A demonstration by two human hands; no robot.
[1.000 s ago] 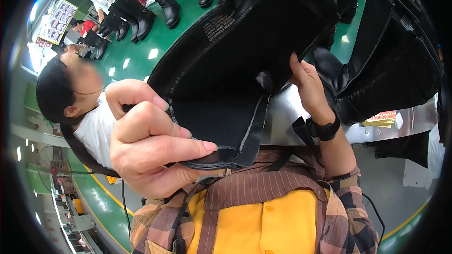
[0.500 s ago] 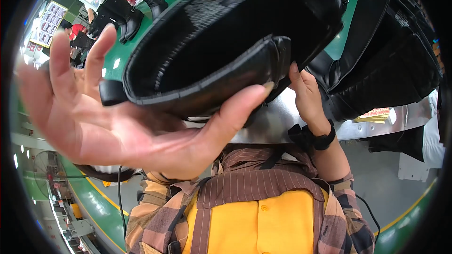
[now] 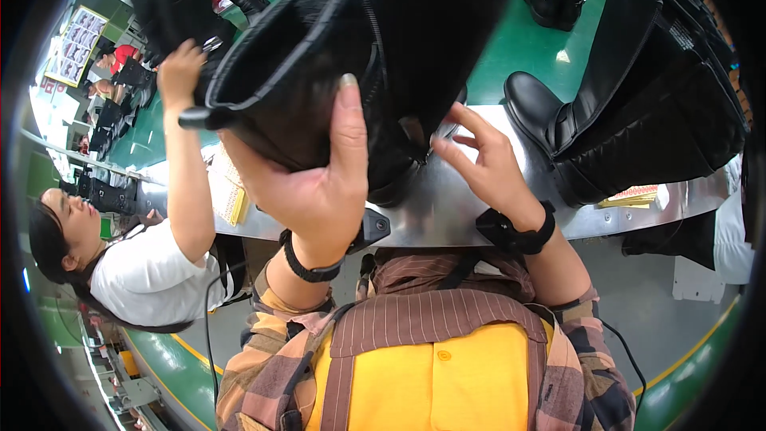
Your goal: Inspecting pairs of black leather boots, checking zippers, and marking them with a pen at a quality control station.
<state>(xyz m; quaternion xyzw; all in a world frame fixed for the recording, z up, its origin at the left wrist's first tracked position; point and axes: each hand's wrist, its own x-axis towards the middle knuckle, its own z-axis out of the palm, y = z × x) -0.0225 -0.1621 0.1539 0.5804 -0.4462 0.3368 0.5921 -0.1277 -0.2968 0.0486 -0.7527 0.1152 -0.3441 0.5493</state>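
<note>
A tall black boot (image 3: 375, 56) is being held up at about twelve o'clock of the view, its open shaft turned toward the camera, apparently so that the lining can be looked into. It is being gripped by the left hand (image 3: 319, 183), whose palm is pressed under the rim and whose thumb is hooked over the edge; the hand is closed on the boot, bearing its weight. The right hand (image 3: 487, 168) is being kept at about three o'clock of the boot's lower end, fingers spread and loosely open, nothing clasped; whether the fingertips are touching the leather cannot be told. A steel table (image 3: 471, 207) is lying beneath. More black boots (image 3: 638, 120) are standing at two o'clock. At nine o'clock, another boot (image 3: 171, 8) is being raised by a co-worker's hand (image 3: 179, 72).
</note>
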